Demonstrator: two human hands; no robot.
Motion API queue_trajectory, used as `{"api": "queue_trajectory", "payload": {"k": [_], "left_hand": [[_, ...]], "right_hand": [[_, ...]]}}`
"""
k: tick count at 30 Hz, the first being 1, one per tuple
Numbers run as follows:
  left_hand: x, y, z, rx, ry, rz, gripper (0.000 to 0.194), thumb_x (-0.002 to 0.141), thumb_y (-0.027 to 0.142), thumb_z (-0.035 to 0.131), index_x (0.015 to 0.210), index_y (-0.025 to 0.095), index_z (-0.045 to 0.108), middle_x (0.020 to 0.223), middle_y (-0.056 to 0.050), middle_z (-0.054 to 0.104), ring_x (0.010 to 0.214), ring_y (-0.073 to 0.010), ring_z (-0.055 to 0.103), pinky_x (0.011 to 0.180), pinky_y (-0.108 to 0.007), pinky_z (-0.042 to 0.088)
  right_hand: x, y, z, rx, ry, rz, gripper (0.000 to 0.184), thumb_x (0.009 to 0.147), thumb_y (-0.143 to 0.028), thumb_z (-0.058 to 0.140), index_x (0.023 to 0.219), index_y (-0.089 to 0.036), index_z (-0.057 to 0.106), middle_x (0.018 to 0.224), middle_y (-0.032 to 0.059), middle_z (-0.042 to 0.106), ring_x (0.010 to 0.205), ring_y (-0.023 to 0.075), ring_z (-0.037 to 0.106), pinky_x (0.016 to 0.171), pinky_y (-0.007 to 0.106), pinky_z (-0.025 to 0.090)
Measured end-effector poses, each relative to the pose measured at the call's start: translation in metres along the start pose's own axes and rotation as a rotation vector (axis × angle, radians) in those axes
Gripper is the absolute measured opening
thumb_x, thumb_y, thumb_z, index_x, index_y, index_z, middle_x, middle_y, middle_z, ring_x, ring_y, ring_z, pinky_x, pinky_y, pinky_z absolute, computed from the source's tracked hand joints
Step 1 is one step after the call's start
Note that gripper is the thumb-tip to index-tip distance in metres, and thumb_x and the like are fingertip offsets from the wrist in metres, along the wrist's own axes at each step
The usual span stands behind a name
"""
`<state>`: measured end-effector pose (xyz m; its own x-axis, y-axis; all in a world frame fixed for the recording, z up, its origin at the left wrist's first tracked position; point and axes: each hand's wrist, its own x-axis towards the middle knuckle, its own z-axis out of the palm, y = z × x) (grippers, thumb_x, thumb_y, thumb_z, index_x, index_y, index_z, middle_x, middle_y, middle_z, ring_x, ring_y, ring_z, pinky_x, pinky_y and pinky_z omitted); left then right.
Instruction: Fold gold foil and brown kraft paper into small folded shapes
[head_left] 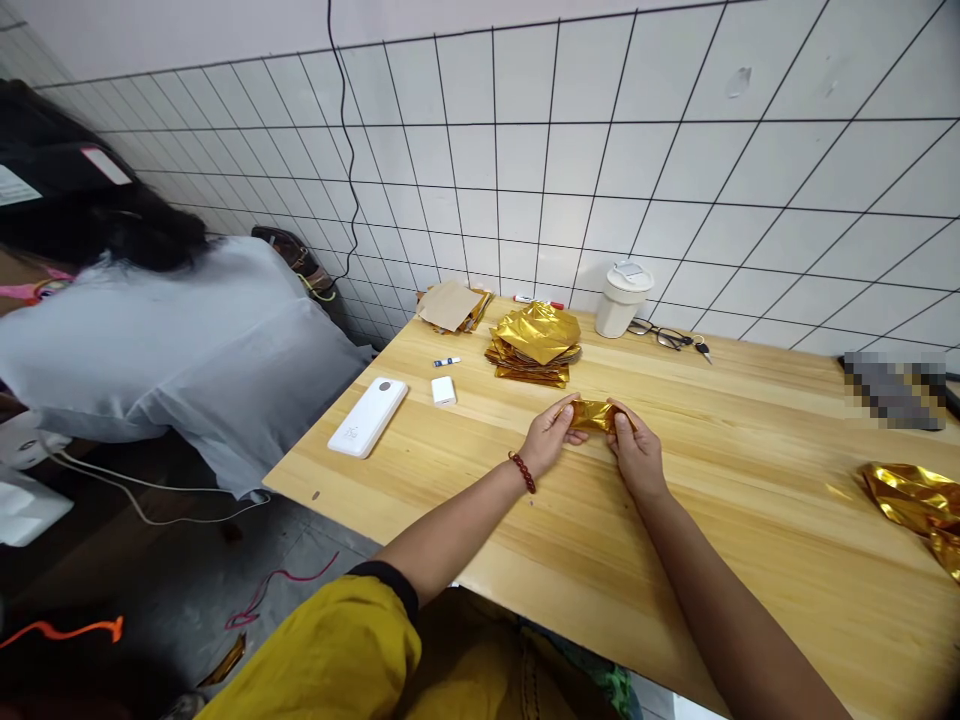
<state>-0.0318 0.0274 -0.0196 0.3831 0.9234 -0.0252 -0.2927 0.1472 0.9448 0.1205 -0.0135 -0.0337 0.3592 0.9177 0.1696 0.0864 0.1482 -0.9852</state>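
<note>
A small piece of folded gold foil paper [594,415] stretches between my two hands, just above the wooden table. My left hand [549,438] pinches its left end, thumb on top; a dark red bead bracelet circles that wrist. At the other end, my right hand [637,450] grips the foil with the thumb in front. Part of each end is hidden by the fingers. Beyond my hands stands a stack of gold foil sheets [536,335], and a second pile topped by a brown paper sheet [450,305] lies to its left.
On the wooden table [465,480] are a white power bank [369,417], a white charger [443,390], a lidded cup [622,300], eyeglasses [664,335] and keys [703,348]. Crumpled gold foil [915,500] lies at the right. Another person in a grey top [187,340] sits at the left.
</note>
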Motion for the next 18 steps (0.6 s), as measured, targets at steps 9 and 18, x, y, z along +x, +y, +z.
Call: {"api": "queue_trajectory", "payload": {"k": [9,18], "left_hand": [[0.001,-0.001,-0.002,-0.043,0.030,0.000,0.066,0.083,0.058,0.059,0.134,0.016,0.055,0.109,-0.013,0.070,0.068,-0.0133,0.069,0.065,-0.027,0.057],[0.003,-0.003,-0.002,-0.064,0.040,0.007,0.065,0.080,0.060,0.062,0.128,0.016,0.059,0.123,-0.015,0.064,0.066,-0.0120,0.068,0.065,-0.029,0.058]], "right_hand": [[0.000,0.008,0.000,-0.068,-0.041,-0.086,0.049,0.088,-0.053,0.054,0.124,-0.021,0.064,0.086,0.0053,0.066,0.062,0.0156,0.053,0.056,0.030,0.047],[-0.001,0.009,0.000,-0.069,-0.056,-0.068,0.050,0.087,-0.053,0.056,0.124,-0.021,0.065,0.080,0.0045,0.066,0.061,0.0165,0.056,0.056,0.031,0.048]]}}
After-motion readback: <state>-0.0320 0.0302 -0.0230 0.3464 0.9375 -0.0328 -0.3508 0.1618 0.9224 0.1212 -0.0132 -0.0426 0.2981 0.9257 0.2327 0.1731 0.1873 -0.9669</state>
